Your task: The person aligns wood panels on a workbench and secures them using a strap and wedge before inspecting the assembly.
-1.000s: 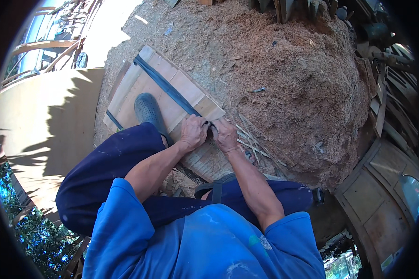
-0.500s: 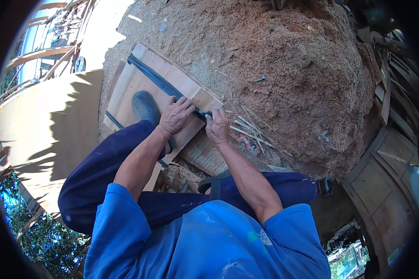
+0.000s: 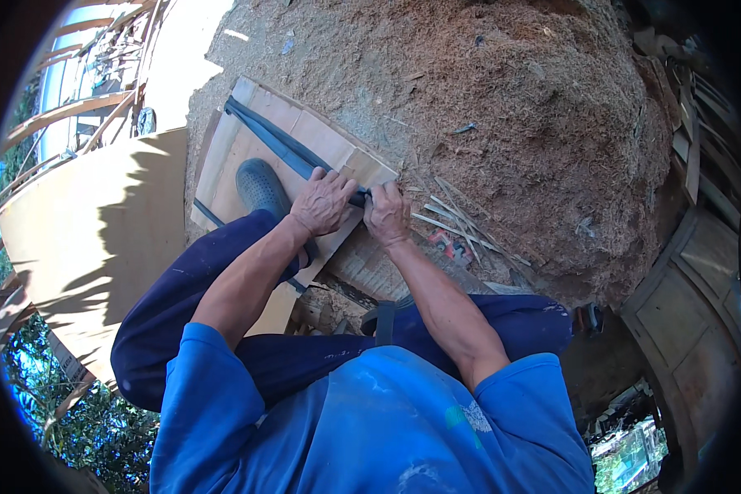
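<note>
A dark rubber-like strap [image 3: 273,142] runs over a stack of pale wooden boards [image 3: 222,174] on the ground in front of me. My left hand [image 3: 324,202] is closed on the strap near the boards' right end, its fingers curled over it. Close beside it, my right hand [image 3: 387,216] pinches the strap at the boards' edge; its fingertips partly hide what they hold. A short dark stretch of strap shows between the two hands. My foot in a grey perforated clog [image 3: 260,186] presses on the boards. A second strap [image 3: 208,212] crosses them further left.
A large sawdust heap [image 3: 543,140] rises ahead and to the right. Thin wood strips [image 3: 469,224] and a red object [image 3: 453,245] lie beside my right hand. A broad plywood sheet [image 3: 99,247] stands at left, and wooden panels [image 3: 683,321] at right.
My hands have drawn slightly closer together on the strap. The strap near the left hand looks wider and more spread. The whole view has shifted a little.
</note>
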The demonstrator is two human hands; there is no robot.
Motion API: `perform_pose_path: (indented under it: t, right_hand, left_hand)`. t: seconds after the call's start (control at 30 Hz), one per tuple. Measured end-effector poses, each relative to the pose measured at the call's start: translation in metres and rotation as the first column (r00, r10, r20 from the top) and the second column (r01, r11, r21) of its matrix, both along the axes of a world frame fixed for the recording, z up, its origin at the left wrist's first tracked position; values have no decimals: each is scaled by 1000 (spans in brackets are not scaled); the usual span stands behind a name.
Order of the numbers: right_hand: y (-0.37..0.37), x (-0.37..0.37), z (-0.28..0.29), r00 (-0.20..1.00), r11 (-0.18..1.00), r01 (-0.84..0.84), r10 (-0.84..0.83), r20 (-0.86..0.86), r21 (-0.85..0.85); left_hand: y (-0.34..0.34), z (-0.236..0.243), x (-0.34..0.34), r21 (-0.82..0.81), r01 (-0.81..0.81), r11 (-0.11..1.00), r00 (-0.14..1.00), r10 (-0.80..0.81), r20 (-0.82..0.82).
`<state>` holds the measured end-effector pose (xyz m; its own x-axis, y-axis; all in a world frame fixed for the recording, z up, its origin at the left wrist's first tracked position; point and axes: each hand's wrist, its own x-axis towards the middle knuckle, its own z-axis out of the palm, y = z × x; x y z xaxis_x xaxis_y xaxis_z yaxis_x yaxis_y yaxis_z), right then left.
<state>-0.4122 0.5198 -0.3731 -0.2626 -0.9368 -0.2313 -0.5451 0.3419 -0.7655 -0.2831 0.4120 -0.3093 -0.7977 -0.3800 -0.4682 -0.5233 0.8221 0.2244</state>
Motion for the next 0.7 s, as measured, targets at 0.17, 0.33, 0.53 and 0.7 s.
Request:
perform_pose_path:
  t: [0.17,0.33,0.53,0.7]
  right_hand:
    - [-1,2,1,988,977,-144,133,-77,-159]
    - [8,-8,-1,985,966,-157,169,42,-206]
    - [3,3,7,980,982,-152,164,110,-111]
    - [-2,-1,-2,975,978,-200,194,-107,-50]
  left_hand:
    - [-15,-17,4,-28,155,988,988,-155,-20]
    - [-27,-23,-7,40,215,976,975,-217,43]
    - [-29,-25,-6,196,207,958,947,-247,208]
    - [7,5,-8,-86,-228,970,945,199,-260]
